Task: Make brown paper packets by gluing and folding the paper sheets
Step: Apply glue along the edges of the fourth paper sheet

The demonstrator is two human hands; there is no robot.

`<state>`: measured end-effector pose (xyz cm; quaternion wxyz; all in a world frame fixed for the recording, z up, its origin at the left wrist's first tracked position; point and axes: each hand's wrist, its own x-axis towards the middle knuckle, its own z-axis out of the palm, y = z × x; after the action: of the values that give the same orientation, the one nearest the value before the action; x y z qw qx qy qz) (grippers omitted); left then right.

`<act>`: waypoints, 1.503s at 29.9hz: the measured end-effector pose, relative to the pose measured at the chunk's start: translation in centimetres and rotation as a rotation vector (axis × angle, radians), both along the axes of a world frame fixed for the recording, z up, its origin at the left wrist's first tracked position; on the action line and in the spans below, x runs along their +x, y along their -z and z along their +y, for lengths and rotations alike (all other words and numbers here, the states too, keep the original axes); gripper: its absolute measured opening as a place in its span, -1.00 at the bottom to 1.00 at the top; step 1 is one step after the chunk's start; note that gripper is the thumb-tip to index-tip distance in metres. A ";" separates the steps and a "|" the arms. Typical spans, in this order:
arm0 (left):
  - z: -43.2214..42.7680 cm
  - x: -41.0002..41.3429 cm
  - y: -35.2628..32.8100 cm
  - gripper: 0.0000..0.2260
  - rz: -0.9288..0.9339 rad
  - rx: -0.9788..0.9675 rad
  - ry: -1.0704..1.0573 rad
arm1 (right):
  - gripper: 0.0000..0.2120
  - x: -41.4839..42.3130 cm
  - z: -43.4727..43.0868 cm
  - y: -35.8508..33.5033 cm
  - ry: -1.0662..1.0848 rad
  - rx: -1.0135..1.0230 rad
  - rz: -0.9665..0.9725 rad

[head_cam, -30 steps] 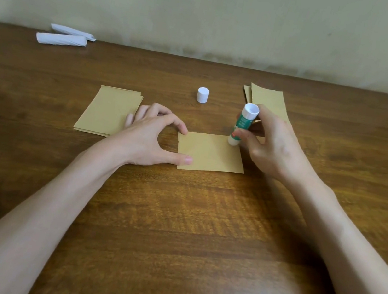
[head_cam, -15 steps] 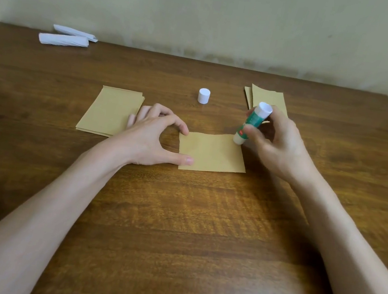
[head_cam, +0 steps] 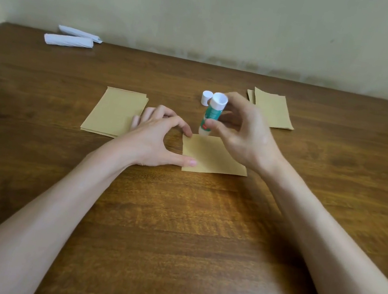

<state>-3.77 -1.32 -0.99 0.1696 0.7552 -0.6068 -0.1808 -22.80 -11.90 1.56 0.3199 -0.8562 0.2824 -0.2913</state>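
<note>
You are holding down the folded brown paper (head_cam: 214, 157), which is lying near the middle of the table (head_cam: 175, 232), with your left hand (head_cam: 154, 138). Its fingers are arching apart and gripping nothing. The thumb tip is pressing on the paper's near left corner and the forefinger tip is touching its far left corner.

Your right hand (head_cam: 247, 134) is pinching the glue stick (head_cam: 212, 114) between thumb and fingers. The stick is standing almost upright, white base uppermost, and its lower end is meeting the paper's far edge close to that forefinger.

The white cap (head_cam: 206, 97) is standing on the table just behind the stick, toward the far edge. A stack of brown sheets (head_cam: 117, 112) is lying to the left of your left hand, whose outer fingers are resting beside or on its right edge; you cannot tell which. A second pile of brown pieces (head_cam: 273, 108) is lying beyond your right hand, toward the far right corner. Two white paper rolls (head_cam: 69, 40) are lying at the far left corner, close to the wall (head_cam: 208, 10).
</note>
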 end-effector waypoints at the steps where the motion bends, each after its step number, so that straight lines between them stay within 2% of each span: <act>1: 0.0 0.0 0.0 -0.45 0.001 -0.005 0.001 | -0.68 0.3 0.0 0.3 -0.002 -0.012 0.020; 6: 0.0 0.0 0.1 -0.46 0.009 -0.011 0.009 | -0.67 0.7 -0.3 1.2 -0.005 -0.029 0.064; 10: 0.0 0.1 0.1 -0.49 0.001 0.001 0.004 | -0.58 1.1 0.1 1.1 0.029 -0.042 0.081; 16: 0.1 0.2 0.1 -0.47 0.007 -0.013 0.001 | -0.76 1.2 -0.3 0.9 0.017 -0.062 0.125; 24: 0.1 0.2 0.3 -0.46 0.000 -0.010 0.006 | -0.78 1.0 -0.3 1.1 0.009 -0.140 0.111; 36: 0.0 0.2 0.0 -0.45 -0.006 0.018 0.003 | -0.79 -0.3 -0.6 0.8 0.034 -0.045 0.167; 45: 0.0 0.2 0.0 -0.47 0.003 0.020 0.001 | -0.83 -1.6 -1.0 0.6 0.099 -0.052 0.152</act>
<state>-3.54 -1.36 -1.00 0.1631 0.7563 -0.6050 -0.1879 -24.44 -12.87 1.00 0.2605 -0.8688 0.3403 -0.2482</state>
